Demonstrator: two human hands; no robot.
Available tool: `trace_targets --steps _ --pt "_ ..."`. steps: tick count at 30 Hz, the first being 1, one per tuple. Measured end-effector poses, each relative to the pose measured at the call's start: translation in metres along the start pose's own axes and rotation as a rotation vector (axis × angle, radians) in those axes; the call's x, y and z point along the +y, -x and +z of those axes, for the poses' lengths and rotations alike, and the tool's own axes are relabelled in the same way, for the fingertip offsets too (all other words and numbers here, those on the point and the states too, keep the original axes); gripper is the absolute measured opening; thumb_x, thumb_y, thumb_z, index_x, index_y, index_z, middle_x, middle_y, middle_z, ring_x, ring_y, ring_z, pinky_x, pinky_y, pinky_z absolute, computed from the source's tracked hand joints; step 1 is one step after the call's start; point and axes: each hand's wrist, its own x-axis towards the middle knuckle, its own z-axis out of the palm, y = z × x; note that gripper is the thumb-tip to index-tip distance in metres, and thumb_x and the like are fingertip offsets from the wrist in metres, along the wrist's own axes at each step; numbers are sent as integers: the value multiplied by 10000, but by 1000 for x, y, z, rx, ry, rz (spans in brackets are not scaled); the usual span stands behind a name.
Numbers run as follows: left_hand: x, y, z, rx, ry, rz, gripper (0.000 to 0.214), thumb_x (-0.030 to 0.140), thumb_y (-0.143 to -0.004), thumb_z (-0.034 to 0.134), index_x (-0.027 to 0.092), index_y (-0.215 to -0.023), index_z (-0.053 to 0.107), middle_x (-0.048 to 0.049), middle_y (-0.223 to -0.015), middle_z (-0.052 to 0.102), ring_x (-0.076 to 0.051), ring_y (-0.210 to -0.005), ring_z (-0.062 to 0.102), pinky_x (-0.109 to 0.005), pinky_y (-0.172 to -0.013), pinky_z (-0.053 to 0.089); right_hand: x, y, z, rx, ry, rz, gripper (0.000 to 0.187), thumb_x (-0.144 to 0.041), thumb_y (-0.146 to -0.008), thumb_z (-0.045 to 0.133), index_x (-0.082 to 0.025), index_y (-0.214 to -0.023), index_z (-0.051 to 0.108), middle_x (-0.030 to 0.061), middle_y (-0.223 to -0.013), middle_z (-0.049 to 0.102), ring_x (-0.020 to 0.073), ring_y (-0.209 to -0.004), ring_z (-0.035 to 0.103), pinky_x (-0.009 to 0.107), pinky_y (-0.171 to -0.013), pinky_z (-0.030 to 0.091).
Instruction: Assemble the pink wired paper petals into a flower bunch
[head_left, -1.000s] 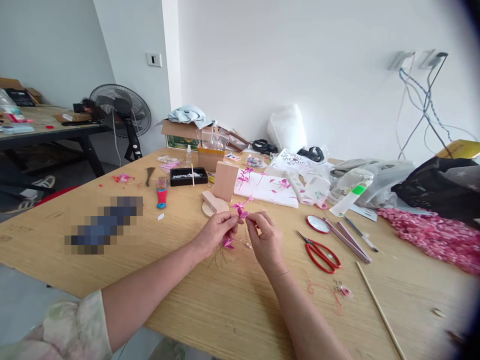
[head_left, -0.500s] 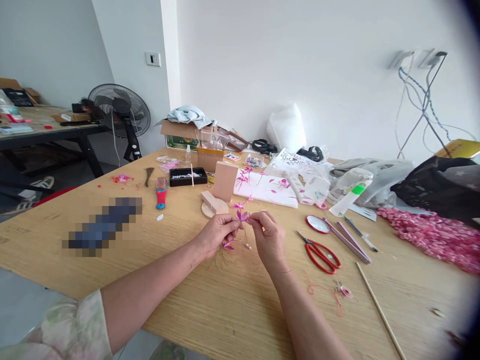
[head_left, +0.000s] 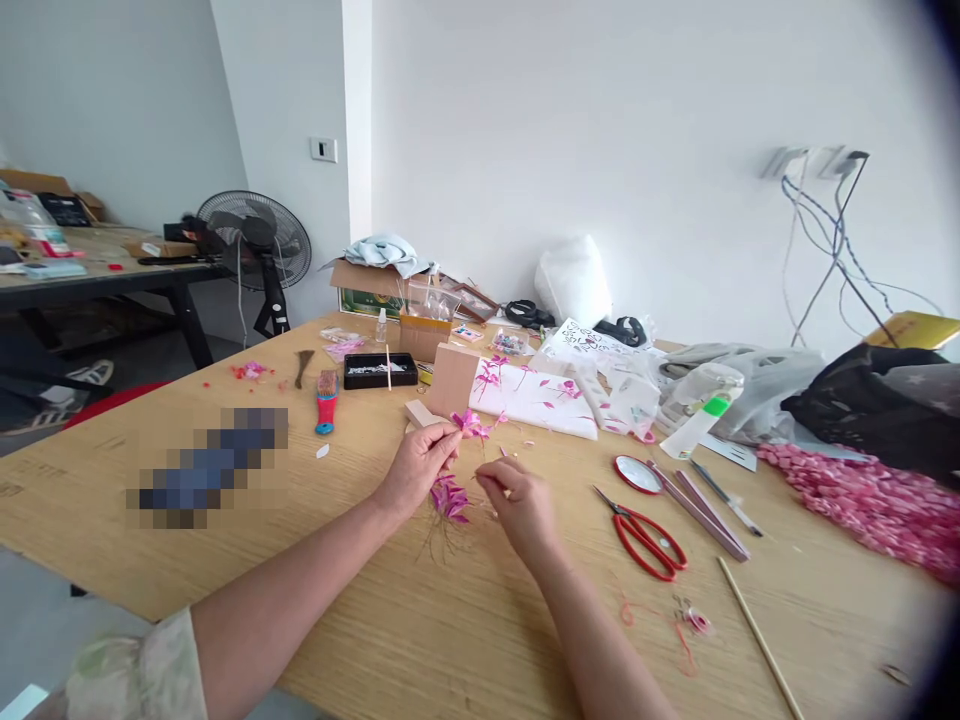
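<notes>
My left hand [head_left: 420, 462] is closed, pinching a magenta artificial flower [head_left: 470, 424] between thumb and fingertips. Just to its right, my right hand [head_left: 523, 505] is closed in a pinch; a tiny thin piece shows at its fingertips, too small to name. On the table below my left hand lies a bunch of magenta petals [head_left: 449, 497] with fine wire stems [head_left: 442, 540] spreading toward me. A wooden block [head_left: 454, 378] stands behind my hands.
Red-handled scissors [head_left: 649, 540], tweezers [head_left: 701, 512] and a wooden stick [head_left: 757, 635] lie to the right. A white foam slab [head_left: 517, 398] with magenta flowers is behind. To the left are a red brush [head_left: 326, 402] and a black tray [head_left: 380, 371]. Pink petals [head_left: 855, 505] heap at far right.
My hands have moved apart; the right has come lower, toward me, off the flower. The left still holds the flower, which has shifted left. The petal bunch below shows more fully.
</notes>
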Motion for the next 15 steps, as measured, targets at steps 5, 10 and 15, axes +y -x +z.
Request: trace_targets --steps 5,10,15 --pt "-4 1 -1 -38 -237 172 243 313 -802 463 132 -759 620 10 -597 463 -94 -573 421 -198 -531 343 -10 2 -1 -44 5 -70 133 -174 -782 485 -208 -823 607 34 -793 609 134 -713 570 238 -632 446" --pt "-1 5 2 -76 -340 343 198 261 -809 470 157 -819 638 -52 -762 582 -147 -733 520 -251 -683 394 -19 1 -18 300 26 -42 178 -202 -790 486 -207 -963 528 41 -877 549 117 -658 530 244 -571 451" --pt "0 9 8 -131 -296 314 187 260 -798 488 176 -766 652 -48 -742 587 -159 -745 525 -252 -704 389 -21 1 -16 220 74 -151 132 -172 -831 437 -200 -846 565 43 -829 554 131 -756 534 246 -658 444"
